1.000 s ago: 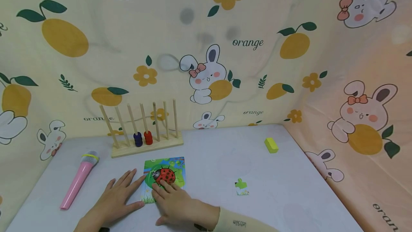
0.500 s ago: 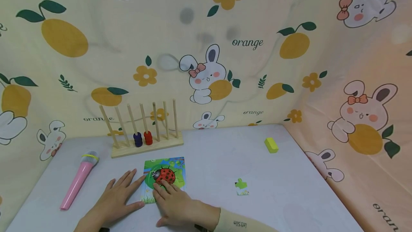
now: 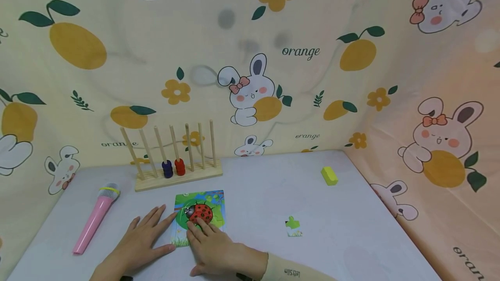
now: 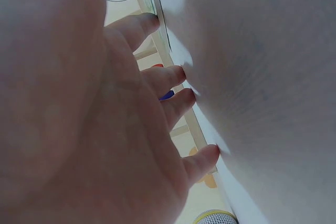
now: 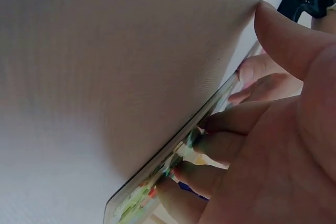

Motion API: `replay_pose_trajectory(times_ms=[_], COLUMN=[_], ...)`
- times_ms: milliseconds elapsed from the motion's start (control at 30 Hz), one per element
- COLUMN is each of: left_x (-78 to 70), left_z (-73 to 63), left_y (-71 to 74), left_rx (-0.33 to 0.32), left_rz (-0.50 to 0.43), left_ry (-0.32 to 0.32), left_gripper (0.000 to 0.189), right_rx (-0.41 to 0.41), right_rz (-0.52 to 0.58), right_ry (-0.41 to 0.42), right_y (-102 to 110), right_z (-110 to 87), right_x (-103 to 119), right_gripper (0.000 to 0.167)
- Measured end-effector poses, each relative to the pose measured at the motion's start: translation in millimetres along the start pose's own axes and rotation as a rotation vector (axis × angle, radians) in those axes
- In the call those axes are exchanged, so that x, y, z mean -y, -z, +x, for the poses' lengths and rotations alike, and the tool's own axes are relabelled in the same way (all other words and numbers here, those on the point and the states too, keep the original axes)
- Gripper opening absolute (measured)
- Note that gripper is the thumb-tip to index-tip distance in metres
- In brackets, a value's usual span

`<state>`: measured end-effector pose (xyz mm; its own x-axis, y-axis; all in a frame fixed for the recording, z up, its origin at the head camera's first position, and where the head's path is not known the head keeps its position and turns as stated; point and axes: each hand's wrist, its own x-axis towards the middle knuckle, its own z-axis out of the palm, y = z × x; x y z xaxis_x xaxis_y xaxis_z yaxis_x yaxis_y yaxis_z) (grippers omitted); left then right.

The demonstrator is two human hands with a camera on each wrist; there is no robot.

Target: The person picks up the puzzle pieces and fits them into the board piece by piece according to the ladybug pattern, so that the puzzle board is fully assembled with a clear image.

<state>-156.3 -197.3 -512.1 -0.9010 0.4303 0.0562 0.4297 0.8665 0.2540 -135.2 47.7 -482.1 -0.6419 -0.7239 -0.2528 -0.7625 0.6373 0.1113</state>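
A square jigsaw puzzle [image 3: 216, 203] with a red ladybug on green and blue lies flat on the table, partly covered by fingers. My right hand [image 3: 212, 246] rests on its lower part, fingers straight and fingertips touching the picture; in the right wrist view those fingertips [image 5: 181, 174] press on the puzzle's face. Spread on the table at the puzzle's left edge is my left hand [image 3: 138, 240], its index finger and thumb reaching that edge. A loose puzzle piece [image 3: 293, 226], green and white with grass, lies apart to the right.
A wooden peg rack [image 3: 179, 179] with blue and red beads on two pegs stands behind the puzzle. To the left lies a pink toy microphone [image 3: 95, 220]. A yellow-green block [image 3: 329, 176] sits at the back right of the white table [image 3: 351, 220].
My right hand has slid very slightly to the right over the puzzle. The left hand, the puzzle and the loose piece have stayed in place.
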Motion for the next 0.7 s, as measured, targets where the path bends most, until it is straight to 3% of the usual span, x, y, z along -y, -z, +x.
replay_pose_trajectory(times_ms=[500, 700], left_x=[-0.2, 0.4], left_z=[-2.7, -2.1], left_y=[-1.3, -1.3], left_rx=[-0.015, -0.016], left_rz=[0.004, 0.005], left_ry=[-0.009, -0.008], left_gripper=[0.080, 0.080], right_rx=[0.022, -0.005], right_rz=[0.115, 0.127], right_ry=[0.021, 0.032], right_y=[1, -3], right_z=[-2.0, -3.7], right_x=[-6, -12], right_gripper=[0.090, 0.098])
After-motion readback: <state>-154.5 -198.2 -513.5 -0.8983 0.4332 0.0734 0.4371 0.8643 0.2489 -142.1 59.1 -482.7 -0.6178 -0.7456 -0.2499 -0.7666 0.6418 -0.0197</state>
